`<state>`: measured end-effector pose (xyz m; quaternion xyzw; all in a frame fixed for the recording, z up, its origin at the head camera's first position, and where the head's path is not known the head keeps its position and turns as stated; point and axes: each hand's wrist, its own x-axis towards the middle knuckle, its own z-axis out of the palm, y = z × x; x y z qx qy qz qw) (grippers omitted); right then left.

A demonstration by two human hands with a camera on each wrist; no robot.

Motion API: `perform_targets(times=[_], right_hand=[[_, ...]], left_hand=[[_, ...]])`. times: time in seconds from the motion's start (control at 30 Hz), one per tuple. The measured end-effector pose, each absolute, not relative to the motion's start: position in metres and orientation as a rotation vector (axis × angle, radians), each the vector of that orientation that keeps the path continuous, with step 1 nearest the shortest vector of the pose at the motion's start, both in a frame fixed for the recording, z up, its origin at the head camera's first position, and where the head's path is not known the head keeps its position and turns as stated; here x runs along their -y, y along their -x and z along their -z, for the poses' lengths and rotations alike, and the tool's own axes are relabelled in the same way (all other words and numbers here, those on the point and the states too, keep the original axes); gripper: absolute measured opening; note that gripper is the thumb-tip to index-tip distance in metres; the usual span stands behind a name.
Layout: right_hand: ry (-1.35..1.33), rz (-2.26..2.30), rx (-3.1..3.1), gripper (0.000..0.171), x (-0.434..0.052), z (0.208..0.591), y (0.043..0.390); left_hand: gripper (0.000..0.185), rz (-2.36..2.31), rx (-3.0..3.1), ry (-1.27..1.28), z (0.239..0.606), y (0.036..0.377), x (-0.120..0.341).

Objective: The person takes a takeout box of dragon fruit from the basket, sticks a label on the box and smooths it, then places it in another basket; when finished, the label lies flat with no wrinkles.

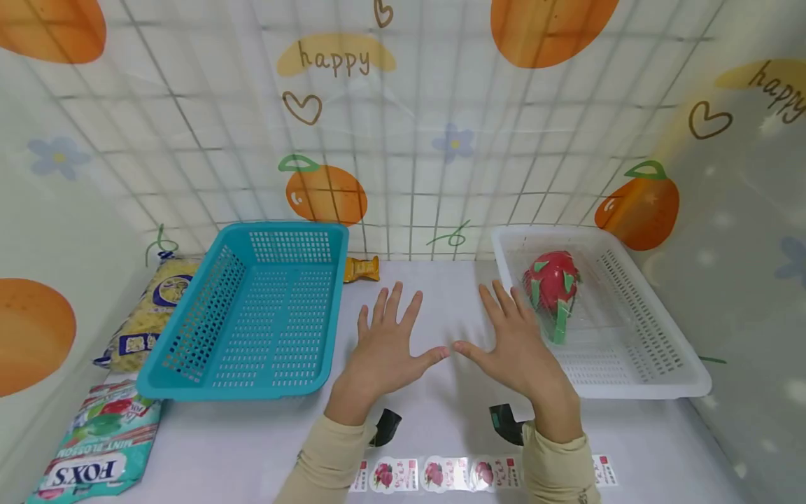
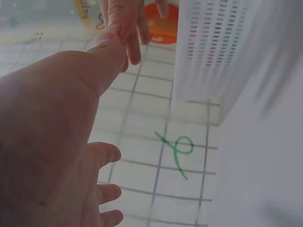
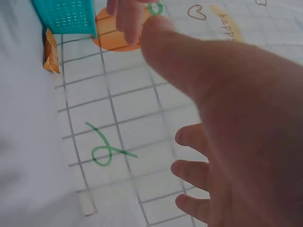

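Observation:
Both hands hover over the middle of the white table with fingers spread and nothing held. The left hand (image 1: 387, 357) is nearest the turquoise basket (image 1: 239, 392), just right of its edge. The right hand (image 1: 519, 350) is beside the white basket (image 1: 630, 390), its fingertips close to that basket's left side. The two thumb tips almost meet in the head view. Inside the white basket lies a red dragon fruit (image 1: 554, 276) with green scales, on clear plastic packaging. The turquoise basket has only its perforated floor showing.
Left of the turquoise basket are a yellow pasta bag (image 1: 141, 322) and a teal FOX'S candy bag (image 1: 97, 444). A small orange packet (image 1: 362, 269) lies behind, at its right. A strip of dragon fruit stickers (image 1: 443, 474) runs along the front. A patterned curtain (image 1: 409, 112) stands behind.

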<state>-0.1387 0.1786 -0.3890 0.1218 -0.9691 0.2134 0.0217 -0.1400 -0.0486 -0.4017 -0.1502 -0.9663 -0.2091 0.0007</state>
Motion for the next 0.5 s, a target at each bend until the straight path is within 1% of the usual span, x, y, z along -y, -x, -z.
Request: perform_targets(times=[0.2,0.5], right_hand=[[-0.328,-0.706,3.005,0.105,-0.190,0.386,0.136],[-0.304,-0.707,2.985,0.107,-0.208,0.383,0.132]], left_hand=[[0.098,0.672,3.050,0.521,0.401,0.138,0.039],[0.096,0.717,3.057,0.636,0.402,0.134,0.012]])
